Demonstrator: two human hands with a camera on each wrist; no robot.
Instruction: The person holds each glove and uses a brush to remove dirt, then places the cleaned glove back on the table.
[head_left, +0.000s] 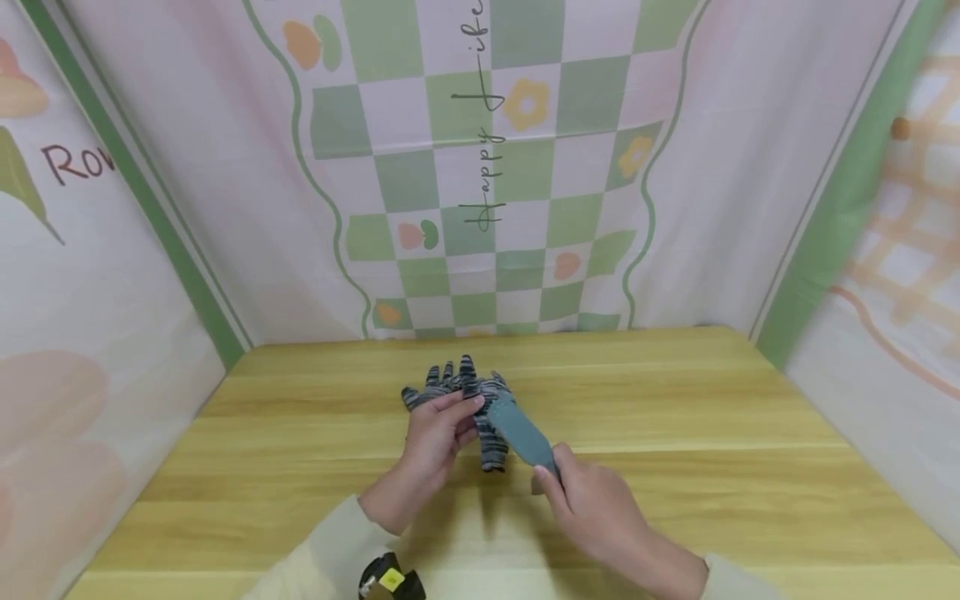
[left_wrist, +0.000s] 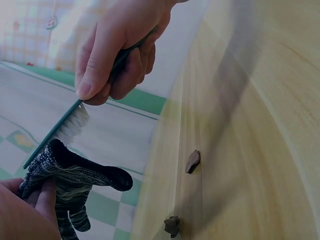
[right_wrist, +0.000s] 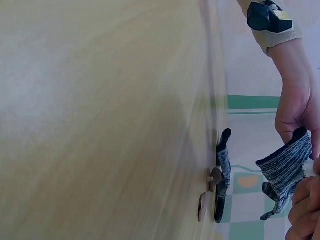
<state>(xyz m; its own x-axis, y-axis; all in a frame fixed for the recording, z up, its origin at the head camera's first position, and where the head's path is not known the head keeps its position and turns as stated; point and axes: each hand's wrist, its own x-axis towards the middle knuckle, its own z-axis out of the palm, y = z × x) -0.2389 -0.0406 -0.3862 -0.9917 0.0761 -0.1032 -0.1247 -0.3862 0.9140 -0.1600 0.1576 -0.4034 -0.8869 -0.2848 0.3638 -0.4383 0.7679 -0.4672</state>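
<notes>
My left hand [head_left: 459, 414] pinches a grey-and-black striped knit glove [head_left: 491, 437] by its edge and holds it above the wooden table [head_left: 675, 417]. My right hand [head_left: 581, 492] grips the handle of a teal brush [head_left: 525, 435], whose white bristles [left_wrist: 72, 125] rest against the glove [left_wrist: 75, 175]. In the right wrist view the held glove [right_wrist: 287, 170] hangs from the left hand [right_wrist: 295, 100]. A second striped glove [head_left: 450, 379] lies on the table behind the first, also seen as the glove [right_wrist: 223, 170].
Small brown crumbs [left_wrist: 192, 161] [left_wrist: 172, 226] lie on the table under the hands, and one crumb [head_left: 538, 486] shows beside my right hand. A wrist camera [head_left: 390, 579] sits on my left sleeve. Patterned cloth walls [head_left: 495, 167] close in the table on three sides.
</notes>
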